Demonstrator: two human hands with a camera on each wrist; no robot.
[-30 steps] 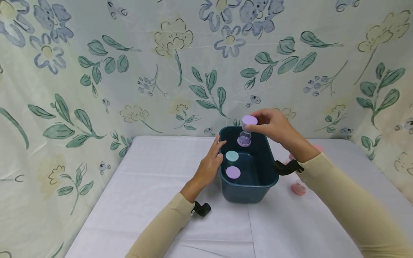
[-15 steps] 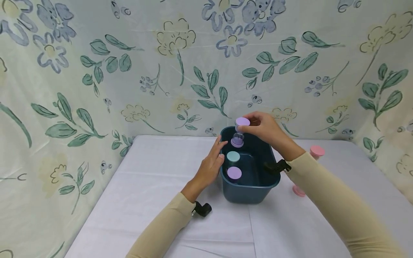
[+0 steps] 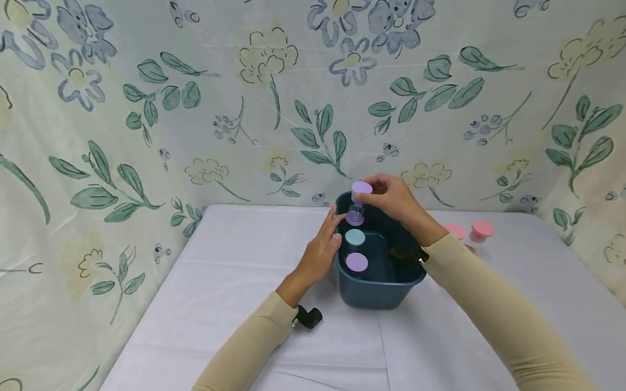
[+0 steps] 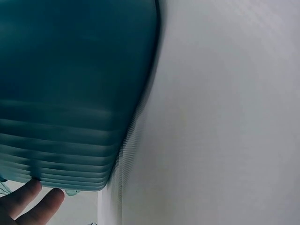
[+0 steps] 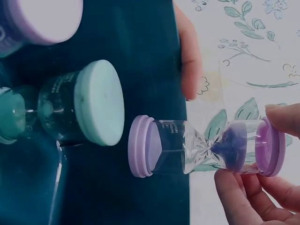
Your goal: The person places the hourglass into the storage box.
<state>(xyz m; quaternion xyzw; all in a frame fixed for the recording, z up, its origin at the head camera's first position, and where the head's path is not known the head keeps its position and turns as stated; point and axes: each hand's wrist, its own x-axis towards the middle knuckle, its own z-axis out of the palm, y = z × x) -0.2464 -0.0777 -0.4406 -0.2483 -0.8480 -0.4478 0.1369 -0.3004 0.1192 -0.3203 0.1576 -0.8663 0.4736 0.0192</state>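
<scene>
My right hand (image 3: 393, 201) pinches a sand timer (image 5: 171, 146) with lilac end caps by its top, thumb on one side and fingers on the other. Purple sand shows inside its clear glass. It hangs upright over the far left part of a dark teal bin (image 3: 376, 294). Two more sand timers stand in the bin along its left wall: one with mint caps (image 5: 101, 103), and nearer, one with a lilac cap (image 3: 356, 262). Extended fingers of my left hand (image 3: 315, 258) rest against the bin's left side, near the rim.
Pink-capped sand timers (image 3: 482, 230) stand on the white-covered table (image 3: 235, 282) right of the bin, partly hidden by my right sleeve (image 3: 494, 304). A floral cloth (image 3: 205, 108) hangs behind the table and at its sides.
My right hand has carried the lilac sand timer left and slightly down, toward the bin's left wall. The left hand stays at the bin's side. The right sleeve now covers different pink timers.
</scene>
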